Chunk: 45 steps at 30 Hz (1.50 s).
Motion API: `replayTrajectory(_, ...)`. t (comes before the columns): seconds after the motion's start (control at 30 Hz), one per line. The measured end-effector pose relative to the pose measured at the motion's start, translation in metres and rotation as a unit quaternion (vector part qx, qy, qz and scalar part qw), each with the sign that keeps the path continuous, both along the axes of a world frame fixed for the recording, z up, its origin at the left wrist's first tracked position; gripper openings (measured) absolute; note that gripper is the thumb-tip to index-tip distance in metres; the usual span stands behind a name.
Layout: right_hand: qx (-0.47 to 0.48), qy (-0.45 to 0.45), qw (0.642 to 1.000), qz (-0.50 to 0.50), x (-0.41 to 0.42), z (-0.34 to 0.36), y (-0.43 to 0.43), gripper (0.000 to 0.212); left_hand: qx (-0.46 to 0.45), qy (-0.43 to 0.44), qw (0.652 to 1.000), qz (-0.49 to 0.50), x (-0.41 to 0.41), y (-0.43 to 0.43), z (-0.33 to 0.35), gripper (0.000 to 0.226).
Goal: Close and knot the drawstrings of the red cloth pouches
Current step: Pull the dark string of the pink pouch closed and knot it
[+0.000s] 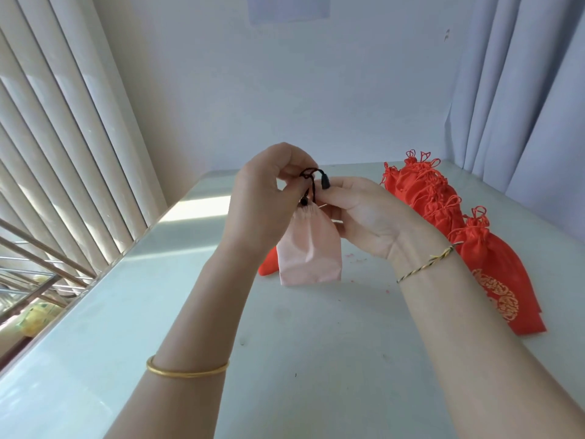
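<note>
Pink pouch (308, 245) hangs from black drawstring (311, 175) pinched by left hand (266, 198), right hand (364, 213).

Both forearms reach forward and upward, hands meeting. The left hand (266, 201), back toward the camera, pinches the black drawstring (313, 188) with curled fingers; the right hand (364, 217), palm showing, pinches it too.

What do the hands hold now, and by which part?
The left hand and right hand pinch the drawstring of the pink pouch, above its gathered mouth.
</note>
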State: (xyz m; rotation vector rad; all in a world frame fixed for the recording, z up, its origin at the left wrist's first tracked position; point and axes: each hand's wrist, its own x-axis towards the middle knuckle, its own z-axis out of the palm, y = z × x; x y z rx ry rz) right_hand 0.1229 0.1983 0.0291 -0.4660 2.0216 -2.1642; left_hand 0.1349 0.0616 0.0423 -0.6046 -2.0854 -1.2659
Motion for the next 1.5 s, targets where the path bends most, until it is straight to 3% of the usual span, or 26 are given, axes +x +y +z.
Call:
replayTrajectory(0.2, -0.071, -0.032, 0.997, -0.017, -0.002, 0.001, -0.001, 0.015, 0.022, 0.001, 1.000, 0.000, -0.001, -0.002, 0.000, 0.020)
replayTrajectory(0.4, -0.143, -0.096, 0.985, -0.023, -0.004, 0.002, 0.007, 0.035, 0.095, -0.088, 0.989, -0.066, -0.004, -0.008, 0.001, 0.020)
replayTrajectory(0.57, -0.165, -0.107, 0.979, -0.061, -0.006, 0.001, 0.017, 0.037, 0.173, -0.174, 0.965, -0.091, -0.006, -0.024, 0.002, 0.022)
replayTrajectory(0.7, -0.091, -0.101, 0.978, -0.158, -0.010, -0.008, 0.019, 0.031, 0.226, -0.194, 0.943, -0.149, -0.005, -0.031, 0.007, 0.026)
replayTrajectory(0.83, -0.002, -0.078, 0.983, -0.165, -0.009, -0.012, 0.011, 0.021, 0.265, -0.199, 0.918, -0.218, 0.002, -0.020, 0.010, 0.019)
replayTrajectory(0.97, -0.037, -0.031, 0.991, -0.125, -0.002, 0.003, 0.010, 0.029, 0.208, -0.205, 0.953, -0.084, 0.003, -0.020, 0.011, 0.003)
replayTrajectory(1.1, -0.062, 0.013, 0.996, -0.063, 0.010, 0.017, 0.007, 0.032, 0.152, -0.247, 0.956, -0.037, 0.002, -0.017, 0.008, 0.023)
replayTrajectory(1.2, -0.060, 0.028, 0.996, -0.065, 0.014, 0.019, 0.001, 0.032, 0.084, -0.256, 0.960, -0.074, 0.003, -0.016, 0.008, 0.004)
replayTrajectory(1.37, -0.055, 0.036, 0.991, -0.115, 0.011, 0.017, -0.005, 0.028, 0.071, -0.292, 0.935, -0.187, 0.006, -0.016, 0.009, 0.017)
replayTrajectory(1.5, -0.079, 0.022, 0.992, -0.091, 0.012, 0.016, -0.006, 0.024, 0.074, -0.294, 0.936, -0.180, 0.004, -0.014, 0.007, 0.015)
